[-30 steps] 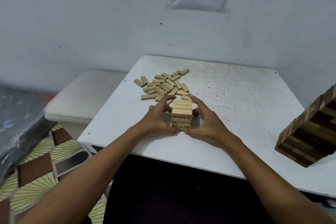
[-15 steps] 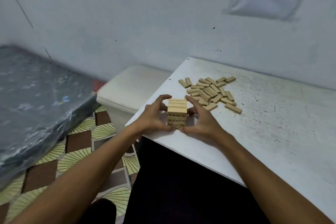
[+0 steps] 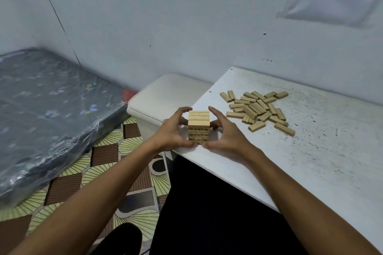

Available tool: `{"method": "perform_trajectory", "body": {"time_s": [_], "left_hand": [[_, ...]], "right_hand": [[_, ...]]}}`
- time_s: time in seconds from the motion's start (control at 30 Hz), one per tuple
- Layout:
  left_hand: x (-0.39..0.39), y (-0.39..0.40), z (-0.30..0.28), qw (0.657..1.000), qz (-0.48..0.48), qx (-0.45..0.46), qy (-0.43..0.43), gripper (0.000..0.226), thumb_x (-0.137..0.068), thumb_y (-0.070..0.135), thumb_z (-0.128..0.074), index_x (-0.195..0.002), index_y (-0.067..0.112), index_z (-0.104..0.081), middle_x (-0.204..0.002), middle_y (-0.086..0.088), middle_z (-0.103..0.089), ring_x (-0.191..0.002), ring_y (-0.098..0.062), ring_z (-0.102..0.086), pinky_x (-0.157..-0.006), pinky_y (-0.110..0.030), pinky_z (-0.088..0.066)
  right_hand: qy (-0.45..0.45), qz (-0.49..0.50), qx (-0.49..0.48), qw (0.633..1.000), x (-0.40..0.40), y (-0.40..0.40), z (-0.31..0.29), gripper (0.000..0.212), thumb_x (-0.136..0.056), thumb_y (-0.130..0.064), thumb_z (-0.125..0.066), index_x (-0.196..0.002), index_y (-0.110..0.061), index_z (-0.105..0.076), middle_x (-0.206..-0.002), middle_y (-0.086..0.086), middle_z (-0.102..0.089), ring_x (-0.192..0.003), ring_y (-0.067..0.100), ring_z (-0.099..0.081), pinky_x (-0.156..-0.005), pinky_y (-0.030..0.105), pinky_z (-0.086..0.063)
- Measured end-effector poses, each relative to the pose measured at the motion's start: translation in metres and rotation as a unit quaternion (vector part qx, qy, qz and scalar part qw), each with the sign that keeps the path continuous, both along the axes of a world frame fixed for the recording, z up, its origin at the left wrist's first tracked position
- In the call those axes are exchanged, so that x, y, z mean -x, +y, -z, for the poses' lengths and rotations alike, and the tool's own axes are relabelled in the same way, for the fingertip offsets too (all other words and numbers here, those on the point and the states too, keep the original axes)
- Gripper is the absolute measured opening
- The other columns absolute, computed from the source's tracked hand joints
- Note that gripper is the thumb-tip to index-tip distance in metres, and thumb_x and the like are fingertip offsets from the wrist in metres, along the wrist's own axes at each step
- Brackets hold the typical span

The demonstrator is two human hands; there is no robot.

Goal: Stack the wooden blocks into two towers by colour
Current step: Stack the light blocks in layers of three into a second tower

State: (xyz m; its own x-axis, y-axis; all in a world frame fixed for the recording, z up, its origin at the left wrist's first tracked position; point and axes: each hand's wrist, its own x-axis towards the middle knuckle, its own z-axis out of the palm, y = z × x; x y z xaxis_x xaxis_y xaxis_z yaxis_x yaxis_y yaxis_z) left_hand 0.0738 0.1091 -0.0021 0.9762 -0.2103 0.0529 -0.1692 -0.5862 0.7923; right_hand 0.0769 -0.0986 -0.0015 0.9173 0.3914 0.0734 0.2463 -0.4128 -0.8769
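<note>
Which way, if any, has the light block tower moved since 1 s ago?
Yes. The light block tower has gone left across the table, away from the loose block pile and toward the near left corner, held between left hand and right hand.

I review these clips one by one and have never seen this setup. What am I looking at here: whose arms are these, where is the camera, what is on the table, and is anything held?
No machine here: a person wears one wide-angle camera on the head, looking forward and down, so the arms are their own. The left hand and right hand curl round a short tower of pale wooden blocks from either side. It stands near the front left corner of the white table. Behind it to the right lies a loose pile of similar pale blocks. Off the table are a white stool, a wrapped mattress and a patterned floor.
</note>
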Motion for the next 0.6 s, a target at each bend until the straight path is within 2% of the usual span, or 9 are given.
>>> {"method": "perform_trajectory", "body": {"time_s": [0.13,0.23,0.3,0.37,0.47,0.6], "left_hand": [[0.003,0.001,0.002,1.0,-0.011,-0.001,-0.004,0.108,-0.057,0.023,-0.09,-0.145,0.025,-0.028,-0.115,0.0,-0.06,-0.118,-0.018,-0.055,-0.105,-0.037,-0.041],[0.01,0.003,0.003,0.999,-0.03,0.001,-0.017,0.109,-0.061,0.018,-0.091,-0.147,0.022,-0.025,-0.118,0.001,-0.057,-0.115,-0.017,-0.053,-0.096,-0.029,-0.041],[0.021,0.004,0.003,0.999,-0.047,0.002,-0.025,0.108,-0.059,0.023,-0.093,-0.145,0.021,-0.028,-0.116,0.004,-0.056,-0.111,-0.016,-0.052,-0.09,-0.026,-0.04],[0.035,0.005,0.005,0.997,-0.07,0.008,-0.034,0.106,-0.051,0.04,-0.091,-0.139,0.023,-0.035,-0.113,0.005,-0.059,-0.107,-0.015,-0.055,-0.088,-0.028,-0.045],[0.056,0.007,0.011,0.993,-0.097,-0.014,-0.065,0.089,-0.047,0.063,-0.076,-0.122,0.025,-0.048,-0.104,0.004,-0.062,-0.096,-0.014,-0.058,-0.08,-0.031,-0.052],[0.078,0.002,0.017,0.983,-0.086,-0.07,-0.144,0.055,-0.064,0.062,-0.064,-0.097,0.019,-0.062,-0.089,0.005,-0.063,-0.083,-0.012,-0.056,-0.072,-0.034,-0.05]], "right_hand": [[0.001,-0.001,0.005,1.0,0.001,-0.001,0.002,0.104,-0.07,-0.017,-0.08,-0.151,-0.038,-0.019,-0.115,-0.003,-0.062,-0.112,0.01,-0.054,-0.094,0.024,-0.044],[-0.003,0.003,0.01,1.0,0.003,-0.004,0.005,0.108,-0.066,-0.021,-0.083,-0.15,-0.041,-0.019,-0.12,-0.002,-0.061,-0.118,0.013,-0.053,-0.1,0.029,-0.044],[-0.009,0.005,0.018,1.0,0.006,-0.007,0.005,0.109,-0.067,-0.02,-0.084,-0.151,-0.041,-0.018,-0.125,-0.001,-0.059,-0.119,0.014,-0.052,-0.1,0.027,-0.041],[-0.017,0.013,0.026,0.999,0.011,-0.012,0.005,0.109,-0.068,-0.02,-0.085,-0.152,-0.038,-0.018,-0.128,-0.001,-0.057,-0.118,0.012,-0.052,-0.097,0.021,-0.037],[-0.033,0.023,0.039,0.998,0.019,-0.02,0.006,0.106,-0.07,-0.022,-0.084,-0.153,-0.033,-0.018,-0.128,-0.001,-0.057,-0.117,0.013,-0.053,-0.098,0.022,-0.039],[-0.055,0.047,0.038,0.997,0.03,-0.031,0.011,0.098,-0.075,-0.023,-0.082,-0.152,-0.028,-0.023,-0.123,0.0,-0.059,-0.112,0.016,-0.057,-0.096,0.02,-0.039]]}}
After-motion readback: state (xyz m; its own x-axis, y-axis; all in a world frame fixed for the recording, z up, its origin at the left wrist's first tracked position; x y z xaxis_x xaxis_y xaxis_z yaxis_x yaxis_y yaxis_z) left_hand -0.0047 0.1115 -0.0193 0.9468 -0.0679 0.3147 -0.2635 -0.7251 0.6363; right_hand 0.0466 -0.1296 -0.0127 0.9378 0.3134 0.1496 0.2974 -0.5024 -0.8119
